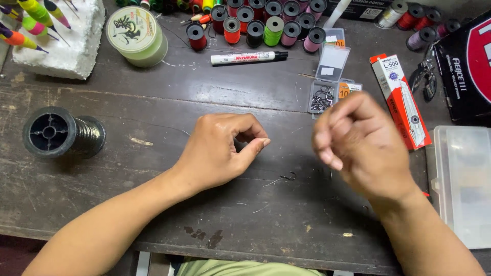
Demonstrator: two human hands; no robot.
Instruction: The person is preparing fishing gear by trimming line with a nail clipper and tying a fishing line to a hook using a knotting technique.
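Observation:
My left hand (220, 151) rests on the dark wooden table (153, 97), thumb and forefinger curled together in a pinch. A very thin fishing line (169, 128) runs along the table from the left toward this hand. My right hand (358, 148) hovers just right of it with its fingers curled in; it is blurred, and I cannot make out anything in it. A small fish hook (290, 176) lies on the table between and a little below the two hands. A black spool of line (61, 134) lies on its side at the far left.
An open clear box of hooks (327, 94) sits behind my right hand, beside a red and white carton (401, 99). At the back are a marker pen (249, 58), thread spools (271, 23), a pale green line spool (138, 36) and foam with floats (51, 46). A clear plastic case (463, 179) is at right.

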